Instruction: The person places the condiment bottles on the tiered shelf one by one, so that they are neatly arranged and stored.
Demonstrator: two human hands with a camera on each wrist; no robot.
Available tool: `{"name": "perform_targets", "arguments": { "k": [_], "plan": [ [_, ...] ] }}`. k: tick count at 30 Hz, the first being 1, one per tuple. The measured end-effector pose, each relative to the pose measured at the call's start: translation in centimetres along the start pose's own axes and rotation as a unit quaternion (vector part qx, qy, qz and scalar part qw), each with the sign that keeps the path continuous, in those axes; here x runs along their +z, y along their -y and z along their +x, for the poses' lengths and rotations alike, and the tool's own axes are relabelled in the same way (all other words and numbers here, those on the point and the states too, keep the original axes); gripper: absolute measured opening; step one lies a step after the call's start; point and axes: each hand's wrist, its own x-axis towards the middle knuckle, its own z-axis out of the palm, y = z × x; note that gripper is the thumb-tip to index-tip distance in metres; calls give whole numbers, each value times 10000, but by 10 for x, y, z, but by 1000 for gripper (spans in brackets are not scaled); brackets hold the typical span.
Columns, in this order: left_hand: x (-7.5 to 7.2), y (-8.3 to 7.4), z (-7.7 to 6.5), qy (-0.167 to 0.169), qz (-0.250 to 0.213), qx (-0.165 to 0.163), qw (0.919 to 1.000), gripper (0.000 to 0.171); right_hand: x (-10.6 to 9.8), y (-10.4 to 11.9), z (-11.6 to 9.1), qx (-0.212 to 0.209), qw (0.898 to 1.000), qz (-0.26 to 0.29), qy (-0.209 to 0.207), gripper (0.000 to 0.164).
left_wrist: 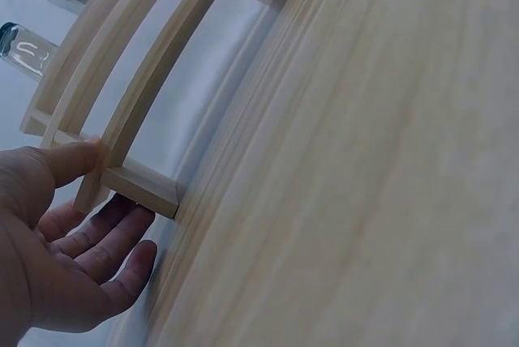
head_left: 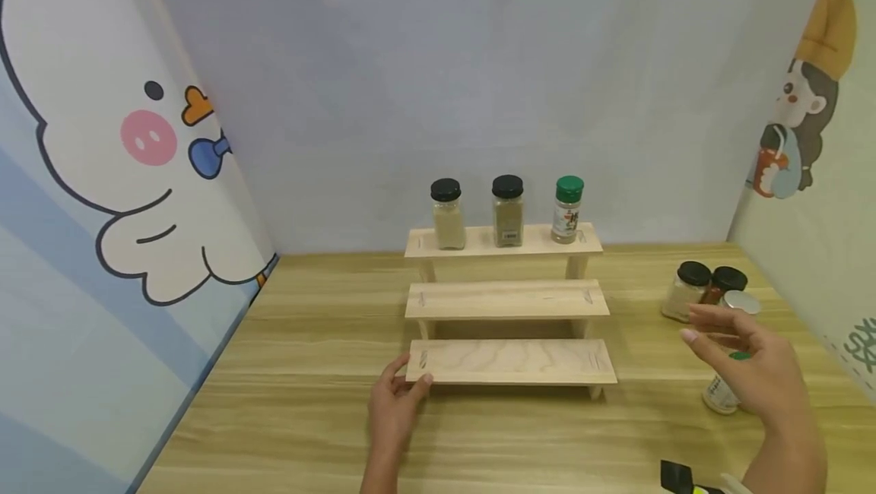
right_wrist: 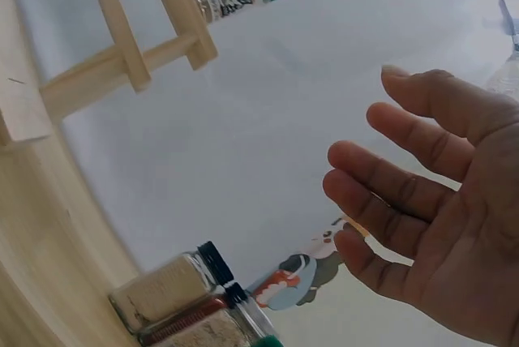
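My left hand (head_left: 393,410) holds the left end of the lowest step of a three-tier wooden rack (head_left: 509,363). In the left wrist view its thumb lies on the board and the fingers (left_wrist: 113,242) sit beneath and beside the end. The top step bears a black-lidded jar of pale powder (head_left: 449,226), a black-lidded jar of brownish powder (head_left: 509,222) and a green-capped spice bottle (head_left: 565,222). Raised over the right side of the table, my right hand (head_left: 763,365) holds nothing, fingers loosely bent. It partly hides another green-capped bottle (head_left: 721,397).
To the right of the rack stand a black-lidded jar of pale powder (head_left: 680,298), a black-lidded jar with red contents (head_left: 715,295) and a silver-lidded jar (head_left: 742,302). A dark and yellow object (head_left: 676,474) shows at the bottom edge. Printed walls enclose the wood-grain table (head_left: 308,372).
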Motion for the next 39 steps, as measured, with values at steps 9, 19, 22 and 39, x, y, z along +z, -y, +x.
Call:
{"name": "perform_targets", "arguments": {
  "k": [9, 19, 22, 39],
  "plan": [
    [1, 0, -1, -53, 106, 9, 9999, 58, -30, -24, -9, 251, 9995, -89, -167, 49],
    [1, 0, 3, 14, -21, -43, 10000, 57, -41, -49, -24, 706, 9953, -247, -613, 61],
    [1, -1, 4, 27, 3, -51, 10000, 56, -45, -56, -26, 593, 9962, -224, -597, 60],
    [1, 0, 2, -37, 45, -74, 10000, 58, -51, -105, -32, 1135, 9908, 430, -597, 64]
  ]
}}
